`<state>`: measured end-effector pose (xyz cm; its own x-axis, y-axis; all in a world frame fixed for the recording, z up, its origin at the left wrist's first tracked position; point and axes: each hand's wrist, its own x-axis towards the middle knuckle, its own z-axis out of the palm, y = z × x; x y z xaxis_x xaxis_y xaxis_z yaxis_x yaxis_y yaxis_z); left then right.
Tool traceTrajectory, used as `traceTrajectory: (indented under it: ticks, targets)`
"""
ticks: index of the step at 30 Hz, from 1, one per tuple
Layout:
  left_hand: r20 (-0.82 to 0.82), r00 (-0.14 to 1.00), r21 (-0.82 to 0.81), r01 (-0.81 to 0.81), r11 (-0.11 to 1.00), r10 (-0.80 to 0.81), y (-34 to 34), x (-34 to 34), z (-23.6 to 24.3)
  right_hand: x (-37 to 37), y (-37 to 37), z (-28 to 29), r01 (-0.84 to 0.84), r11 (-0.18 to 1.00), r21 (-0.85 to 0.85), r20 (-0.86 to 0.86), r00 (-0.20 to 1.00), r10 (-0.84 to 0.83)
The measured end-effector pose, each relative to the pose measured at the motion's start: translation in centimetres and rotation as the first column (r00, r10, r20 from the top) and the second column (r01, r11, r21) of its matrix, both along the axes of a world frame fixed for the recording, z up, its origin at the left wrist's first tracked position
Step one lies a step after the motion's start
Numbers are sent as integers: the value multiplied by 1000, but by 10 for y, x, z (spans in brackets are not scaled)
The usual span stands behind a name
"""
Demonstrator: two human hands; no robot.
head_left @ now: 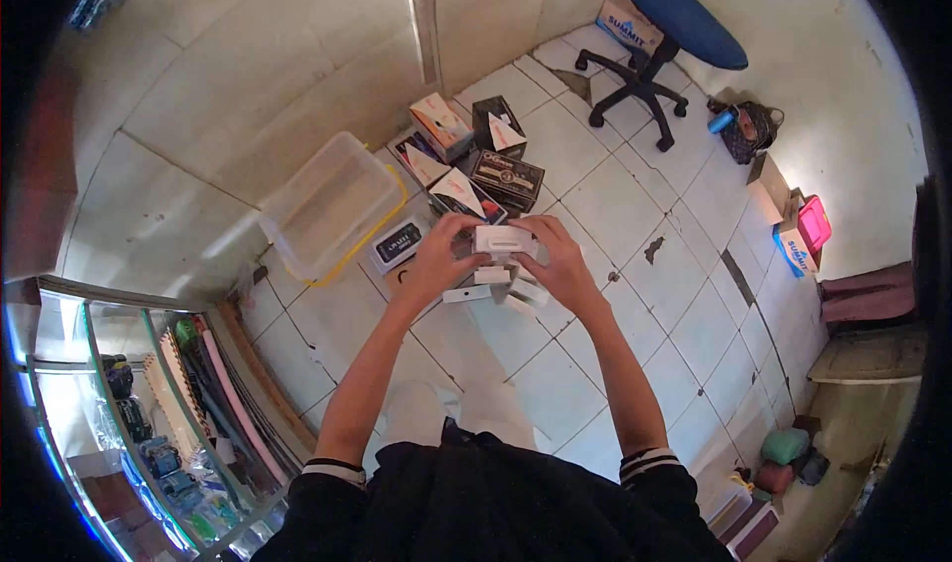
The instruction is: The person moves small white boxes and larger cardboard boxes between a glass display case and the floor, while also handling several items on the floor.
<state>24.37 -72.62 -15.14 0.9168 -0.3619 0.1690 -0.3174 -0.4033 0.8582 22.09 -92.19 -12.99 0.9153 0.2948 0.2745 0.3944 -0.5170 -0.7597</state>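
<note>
A small white box point(504, 240) is gripped between the half-curled fingers point(457, 223) of the left hand point(436, 257) and right hand point(561, 260), forearms point(376, 376) outstretched.

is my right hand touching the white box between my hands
Touching: the head view shows your right hand with fingers against the white box at its right end.

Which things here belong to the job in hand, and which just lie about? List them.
Seemingly in use:
white box, held by the left fingers and right fingers;
small white boxes below it.

Seemingly lying about:
clear bin with yellow rim;
blue chair;
bag by the wall;
perhaps the printed boxes beyond.
</note>
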Motion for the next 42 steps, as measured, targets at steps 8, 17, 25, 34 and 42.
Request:
traceTrajectory:
  ticks: [8, 17, 25, 34, 42]
  targets:
    - [-123, 991, -158, 25, 987, -45, -68, 27, -120, 18, -57, -116, 143, 989, -21, -82, 986, -145]
    - [-22, 995, 87, 96, 992, -94, -117, 63, -273, 53, -90, -280, 253, 964, -80, -203, 943, -264]
    - [76, 982, 448, 119, 886, -170, -130, 72, -320, 68, -90, -347, 238, 937, -257, -271, 913, -306]
    - [76, 985, 437, 105, 893, -152, -139, 72, -329, 71, -98, -362, 160, 944, -289, -232, 945, -231]
    - [-93, 972, 292, -180, 940, 215, -52, -5, -232, 17, -60, -283, 269, 925, -270, 83, 963, -256]
